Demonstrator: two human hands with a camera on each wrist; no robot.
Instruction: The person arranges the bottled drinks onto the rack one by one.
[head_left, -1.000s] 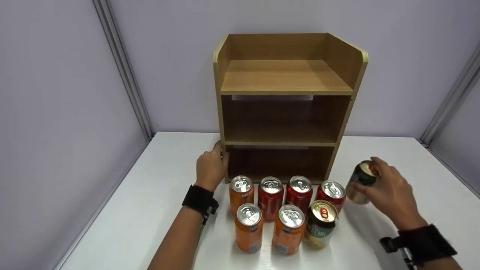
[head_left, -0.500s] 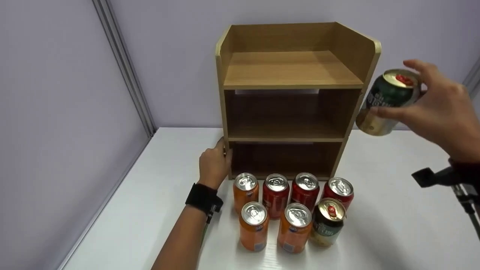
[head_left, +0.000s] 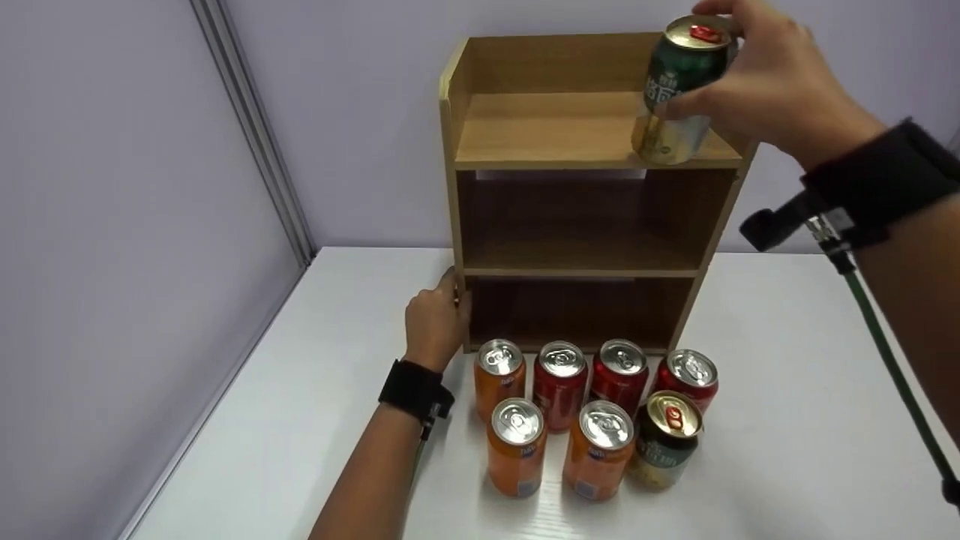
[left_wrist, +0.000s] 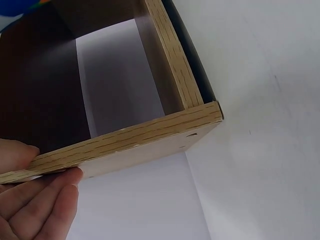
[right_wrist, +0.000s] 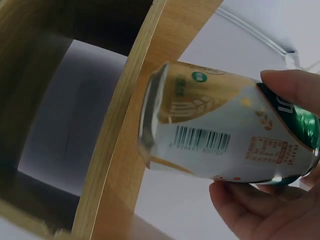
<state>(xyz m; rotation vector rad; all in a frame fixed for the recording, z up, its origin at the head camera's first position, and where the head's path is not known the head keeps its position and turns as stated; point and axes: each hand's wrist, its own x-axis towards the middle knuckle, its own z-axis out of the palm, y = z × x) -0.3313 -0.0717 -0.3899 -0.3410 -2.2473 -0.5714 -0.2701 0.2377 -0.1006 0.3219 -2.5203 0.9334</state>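
A green and gold can (head_left: 679,90) with a red tab is held by my right hand (head_left: 780,82), thumb on one side and fingers on the other. It hangs in front of the right part of the wooden shelf's top board (head_left: 547,127). The right wrist view shows its barcode side, the can's base (right_wrist: 150,117) near the board edge. My left hand (head_left: 436,322) grips the shelf's left side panel low down. In the left wrist view, the thumb (left_wrist: 17,155) and fingers (left_wrist: 55,200) pinch that panel (left_wrist: 120,135) from both faces.
Before the shelf, orange cans (head_left: 516,450), red cans (head_left: 561,386) and another green and gold can (head_left: 666,442) stand upright in two rows on the white table (head_left: 337,337). A grey partition wall (head_left: 150,225) rises on the left.
My right hand has lifted the green and gold can off the table at the right, up and leftward to the shelf top. My left hand keeps its grip on the panel.
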